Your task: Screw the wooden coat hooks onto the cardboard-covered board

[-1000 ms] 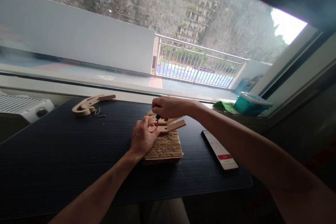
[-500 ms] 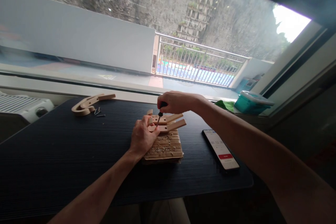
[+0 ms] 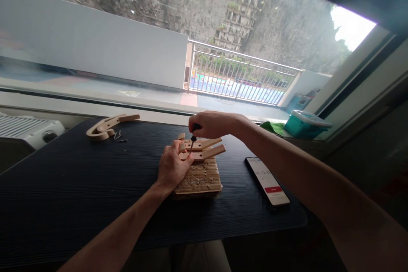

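My left hand (image 3: 172,167) presses down on the left end of two curved wooden pieces (image 3: 207,148) that lie on a cardboard pad (image 3: 200,178). Its fingers curl over the wood. My right hand (image 3: 211,124) is closed around the black handle of a small screwdriver (image 3: 193,136). The screwdriver stands nearly upright with its tip on the upper wooden piece. The pad is speckled with wood dust.
A dark ribbed table (image 3: 79,187) carries everything. At its far left lie another curved wooden hook (image 3: 106,125) and a few loose screws (image 3: 119,137). A phone (image 3: 267,180) with a lit screen lies right of the pad. A teal box (image 3: 304,125) sits on the sill.
My right hand rose from low over the wood, so the screwdriver now stands taller; it has shifted slightly since. My left hand has held still on the wooden pieces.
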Demonstrator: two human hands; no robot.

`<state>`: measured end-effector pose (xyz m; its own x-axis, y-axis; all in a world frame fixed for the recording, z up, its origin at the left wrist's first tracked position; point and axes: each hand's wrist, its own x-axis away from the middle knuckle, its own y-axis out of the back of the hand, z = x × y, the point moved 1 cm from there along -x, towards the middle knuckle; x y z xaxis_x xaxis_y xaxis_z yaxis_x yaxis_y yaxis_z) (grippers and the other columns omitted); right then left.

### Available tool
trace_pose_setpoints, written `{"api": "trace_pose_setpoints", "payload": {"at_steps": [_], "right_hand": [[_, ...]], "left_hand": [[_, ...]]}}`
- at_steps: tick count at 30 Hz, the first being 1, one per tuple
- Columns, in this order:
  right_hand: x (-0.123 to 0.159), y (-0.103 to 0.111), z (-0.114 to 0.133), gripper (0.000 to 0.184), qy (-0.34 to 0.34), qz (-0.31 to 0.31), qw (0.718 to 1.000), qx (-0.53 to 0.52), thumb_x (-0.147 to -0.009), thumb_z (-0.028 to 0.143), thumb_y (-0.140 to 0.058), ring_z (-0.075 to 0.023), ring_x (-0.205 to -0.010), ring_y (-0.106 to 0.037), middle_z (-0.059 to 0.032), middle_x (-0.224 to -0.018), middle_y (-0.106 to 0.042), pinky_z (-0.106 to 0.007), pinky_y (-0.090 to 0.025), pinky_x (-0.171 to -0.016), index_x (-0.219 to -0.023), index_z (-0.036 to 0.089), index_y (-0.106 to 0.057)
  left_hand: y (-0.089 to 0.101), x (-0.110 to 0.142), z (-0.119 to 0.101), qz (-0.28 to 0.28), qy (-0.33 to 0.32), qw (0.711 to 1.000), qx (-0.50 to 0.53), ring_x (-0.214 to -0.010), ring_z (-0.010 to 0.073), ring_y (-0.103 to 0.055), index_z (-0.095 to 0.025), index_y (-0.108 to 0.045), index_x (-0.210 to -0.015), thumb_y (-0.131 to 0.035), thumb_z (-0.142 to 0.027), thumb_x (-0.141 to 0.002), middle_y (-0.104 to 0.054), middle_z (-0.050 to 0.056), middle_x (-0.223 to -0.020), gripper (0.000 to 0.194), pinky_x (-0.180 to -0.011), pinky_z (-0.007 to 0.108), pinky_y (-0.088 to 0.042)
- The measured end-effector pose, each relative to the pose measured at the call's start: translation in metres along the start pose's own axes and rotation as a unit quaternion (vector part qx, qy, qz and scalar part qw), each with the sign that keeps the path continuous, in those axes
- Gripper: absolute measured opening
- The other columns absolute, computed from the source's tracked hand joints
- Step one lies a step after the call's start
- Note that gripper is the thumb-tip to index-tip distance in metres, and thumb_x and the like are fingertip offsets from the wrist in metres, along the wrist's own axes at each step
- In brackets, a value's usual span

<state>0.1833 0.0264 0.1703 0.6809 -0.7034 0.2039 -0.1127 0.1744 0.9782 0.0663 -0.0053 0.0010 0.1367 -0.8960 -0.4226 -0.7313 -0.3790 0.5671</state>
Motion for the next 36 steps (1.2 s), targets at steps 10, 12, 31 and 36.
{"api": "trace_pose_setpoints", "payload": {"at_steps": [10, 12, 31, 36], "right_hand": [[-0.006, -0.005, 0.001, 0.031, -0.043, 0.033, 0.996, -0.072, -0.085, 0.032, -0.046, -0.0101, -0.053, -0.052, -0.0066, -0.072, -0.066, -0.025, -0.035, -0.048, -0.098, 0.009, -0.062], [-0.005, -0.003, 0.003, 0.031, -0.040, 0.043, 0.996, -0.068, -0.085, 0.032, -0.046, -0.0100, -0.053, -0.052, -0.0066, -0.073, -0.066, -0.025, -0.035, -0.049, -0.098, 0.010, -0.062], [0.000, 0.006, 0.001, 0.027, -0.027, 0.008, 1.000, -0.014, -0.080, 0.032, -0.054, -0.0106, -0.060, -0.053, -0.0053, -0.082, -0.067, -0.025, -0.035, -0.054, -0.097, 0.016, -0.067], [-0.001, 0.003, -0.002, 0.022, -0.004, -0.011, 1.000, -0.025, -0.078, 0.022, -0.051, -0.0103, -0.062, -0.050, -0.0034, -0.080, -0.067, -0.025, -0.033, -0.054, -0.089, 0.017, -0.069]], "left_hand": [[0.001, 0.001, 0.000, -0.004, 0.000, 1.000, 0.000, -0.088, 0.0246, -0.056, -0.023, -0.050, -0.095, -0.061, -0.030, -0.073, -0.064, 0.002, -0.083, 0.025, -0.082, 0.038, -0.046], [0.001, 0.001, 0.000, -0.003, -0.002, 1.000, -0.002, -0.088, 0.0249, -0.056, -0.023, -0.050, -0.095, -0.060, -0.030, -0.074, -0.064, 0.003, -0.082, 0.024, -0.082, 0.038, -0.046], [0.001, 0.001, 0.000, -0.003, -0.001, 1.000, -0.007, -0.088, 0.0247, -0.056, -0.023, -0.050, -0.093, -0.060, -0.029, -0.073, -0.065, 0.002, -0.082, 0.023, -0.081, 0.038, -0.046], [0.000, 0.001, 0.000, -0.006, 0.001, 1.000, -0.008, -0.088, 0.0242, -0.057, -0.024, -0.050, -0.091, -0.061, -0.029, -0.072, -0.064, 0.002, -0.082, 0.023, -0.081, 0.038, -0.047]]}}
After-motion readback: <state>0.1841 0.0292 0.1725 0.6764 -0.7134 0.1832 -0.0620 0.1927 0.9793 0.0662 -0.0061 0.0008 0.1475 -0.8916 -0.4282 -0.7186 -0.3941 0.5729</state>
